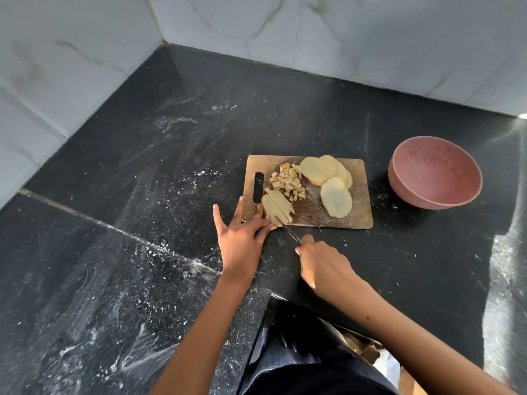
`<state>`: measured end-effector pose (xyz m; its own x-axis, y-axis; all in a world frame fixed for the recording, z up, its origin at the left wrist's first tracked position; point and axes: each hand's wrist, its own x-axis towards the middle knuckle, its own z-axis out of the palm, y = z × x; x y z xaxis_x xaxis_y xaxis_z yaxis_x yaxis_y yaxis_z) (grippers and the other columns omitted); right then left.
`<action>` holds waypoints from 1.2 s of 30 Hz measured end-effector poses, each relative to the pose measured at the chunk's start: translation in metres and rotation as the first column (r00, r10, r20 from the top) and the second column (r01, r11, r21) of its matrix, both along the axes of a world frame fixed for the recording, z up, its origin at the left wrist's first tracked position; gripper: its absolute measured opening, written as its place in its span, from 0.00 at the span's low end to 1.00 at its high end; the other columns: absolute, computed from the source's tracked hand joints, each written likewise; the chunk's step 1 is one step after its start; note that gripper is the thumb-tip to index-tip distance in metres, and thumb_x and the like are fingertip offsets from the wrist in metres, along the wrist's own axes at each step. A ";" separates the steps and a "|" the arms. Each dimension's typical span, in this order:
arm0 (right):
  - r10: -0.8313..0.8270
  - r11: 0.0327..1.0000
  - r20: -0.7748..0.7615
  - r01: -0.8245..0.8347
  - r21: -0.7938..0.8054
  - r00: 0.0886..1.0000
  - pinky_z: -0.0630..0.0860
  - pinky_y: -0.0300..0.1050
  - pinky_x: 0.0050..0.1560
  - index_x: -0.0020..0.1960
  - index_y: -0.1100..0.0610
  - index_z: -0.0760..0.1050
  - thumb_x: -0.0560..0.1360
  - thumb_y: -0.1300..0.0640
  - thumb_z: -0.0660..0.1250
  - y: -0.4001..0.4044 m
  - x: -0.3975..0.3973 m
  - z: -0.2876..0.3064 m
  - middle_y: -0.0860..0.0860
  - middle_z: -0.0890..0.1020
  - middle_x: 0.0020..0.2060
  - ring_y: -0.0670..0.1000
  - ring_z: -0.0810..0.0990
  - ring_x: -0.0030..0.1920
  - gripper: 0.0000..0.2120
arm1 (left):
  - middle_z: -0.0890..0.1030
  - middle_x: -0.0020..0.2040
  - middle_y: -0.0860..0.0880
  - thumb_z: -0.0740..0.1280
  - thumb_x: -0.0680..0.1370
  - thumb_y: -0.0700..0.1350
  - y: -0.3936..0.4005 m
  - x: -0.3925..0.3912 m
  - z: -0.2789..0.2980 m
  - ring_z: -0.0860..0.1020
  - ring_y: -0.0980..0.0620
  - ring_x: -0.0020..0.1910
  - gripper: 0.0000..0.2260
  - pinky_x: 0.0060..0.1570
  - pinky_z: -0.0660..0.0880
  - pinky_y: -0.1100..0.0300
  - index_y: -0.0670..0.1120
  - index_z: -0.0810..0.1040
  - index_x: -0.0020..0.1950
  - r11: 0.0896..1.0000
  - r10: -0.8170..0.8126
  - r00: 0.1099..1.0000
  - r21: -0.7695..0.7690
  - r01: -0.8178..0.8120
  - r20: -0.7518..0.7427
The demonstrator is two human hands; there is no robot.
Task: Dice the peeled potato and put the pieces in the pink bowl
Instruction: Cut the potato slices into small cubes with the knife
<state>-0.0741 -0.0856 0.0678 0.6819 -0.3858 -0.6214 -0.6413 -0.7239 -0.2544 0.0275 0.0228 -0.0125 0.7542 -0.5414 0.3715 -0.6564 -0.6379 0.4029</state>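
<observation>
— Black stone tabletop (159,143), dusted with pale streaks, set into a corner of white marbled wall tiles (370,32). Where's the potato?

— All on the wooden cutting board (336,220). At the board's 7 o'clock corner lies a slice cut into strips (278,208). Just beyond them, toward 11 o'clock, a heap of small diced pieces (288,182). Round potato slices (325,171) overlap at 1 o'clock, and one more slice (336,201) lies flat near 4 o'clock.

— And the hands?

— Left hand (239,238) rests at the board's near left corner, fingers straight and spread, fingertips touching the end of the strips. Right hand (325,266) is curled round the handle of a knife (291,232), whose blade points at the strips' near end.

— Pink bowl?

— Pink bowl (435,176) stands upright on the tabletop at 3 o'clock from the board, apart from it. I see no potato inside.
</observation>
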 end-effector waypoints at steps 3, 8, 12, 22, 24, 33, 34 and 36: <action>-0.001 1.000 -0.003 0.001 0.003 1.000 0.70 0.51 0.49 0.63 0.61 0.64 0.83 0.57 0.51 -0.001 -0.003 0.002 0.59 0.77 0.57 0.61 0.76 0.57 0.11 | 0.84 0.52 0.50 0.76 0.70 0.43 0.000 0.000 -0.001 0.74 0.43 0.66 0.06 0.73 0.41 0.46 0.48 0.85 0.46 1.000 -0.003 1.000 -0.017 0.003 0.001; 0.012 1.000 -0.032 -0.012 0.019 0.999 0.67 0.48 0.47 0.63 0.61 0.65 0.83 0.59 0.54 -0.007 -0.002 0.007 0.58 0.76 0.58 0.59 0.76 0.59 0.11 | 0.84 0.53 0.49 0.75 0.71 0.45 0.002 -0.001 0.001 0.75 0.43 0.65 0.06 0.73 0.45 0.42 0.46 0.85 0.47 1.000 -0.025 0.999 -0.010 0.025 0.031; 0.024 1.000 -0.047 -0.023 0.015 0.999 0.68 0.47 0.47 0.63 0.61 0.66 0.83 0.59 0.54 -0.008 0.000 0.010 0.58 0.76 0.58 0.58 0.76 0.58 0.11 | 0.84 0.54 0.48 0.76 0.68 0.52 0.002 0.003 0.002 0.75 0.43 0.65 0.12 0.73 0.42 0.46 0.47 0.85 0.45 0.999 -0.053 0.998 0.015 0.052 0.028; 0.031 0.999 -0.080 -0.032 -0.011 0.996 0.69 0.48 0.48 0.62 0.61 0.68 0.81 0.62 0.56 -0.011 -0.001 0.016 0.57 0.77 0.56 0.59 0.77 0.57 0.11 | 0.85 0.50 0.48 0.74 0.71 0.46 -0.002 0.004 -0.002 0.75 0.43 0.64 0.06 0.74 0.40 0.46 0.44 0.81 0.40 0.996 -0.088 0.995 0.024 0.086 0.057; 0.038 0.999 -0.090 -0.039 -0.013 0.995 0.71 0.48 0.49 0.62 0.62 0.69 0.81 0.62 0.57 -0.012 -0.001 0.020 0.57 0.77 0.56 0.58 0.78 0.56 0.11 | 0.85 0.49 0.47 0.74 0.72 0.45 -0.001 0.004 -0.001 0.76 0.43 0.64 0.06 0.74 0.40 0.46 0.44 0.82 0.40 0.995 -0.100 0.993 0.005 0.100 0.063; 0.145 0.989 -0.088 -0.143 0.022 0.986 0.69 0.45 0.46 0.52 0.60 0.71 0.83 0.56 0.53 -0.022 -0.018 0.032 0.56 0.77 0.50 0.56 0.78 0.51 0.11 | 0.84 0.52 0.49 0.67 0.75 0.54 0.002 0.003 -0.001 0.75 0.46 0.66 0.12 0.74 0.43 0.45 0.46 0.83 0.42 0.997 -0.078 0.997 -0.027 0.079 0.008; 0.127 0.992 -0.063 -0.125 0.029 0.990 0.68 0.45 0.46 0.53 0.60 0.71 0.83 0.54 0.52 -0.024 -0.021 0.032 0.56 0.77 0.51 0.57 0.77 0.52 0.12 | 0.84 0.53 0.48 0.70 0.74 0.52 0.003 0.002 0.000 0.74 0.46 0.66 0.10 0.74 0.44 0.44 0.46 0.83 0.43 0.996 -0.081 0.997 -0.023 0.081 0.000; 0.068 0.997 -0.005 -0.068 0.031 0.998 0.67 0.46 0.45 0.47 0.58 0.69 0.83 0.51 0.52 -0.029 -0.024 0.032 0.55 0.76 0.47 0.56 0.76 0.49 0.14 | 0.83 0.55 0.47 0.75 0.70 0.49 0.004 0.002 0.004 0.74 0.46 0.67 0.08 0.73 0.47 0.42 0.47 0.83 0.45 0.995 -0.094 0.995 0.009 0.094 -0.022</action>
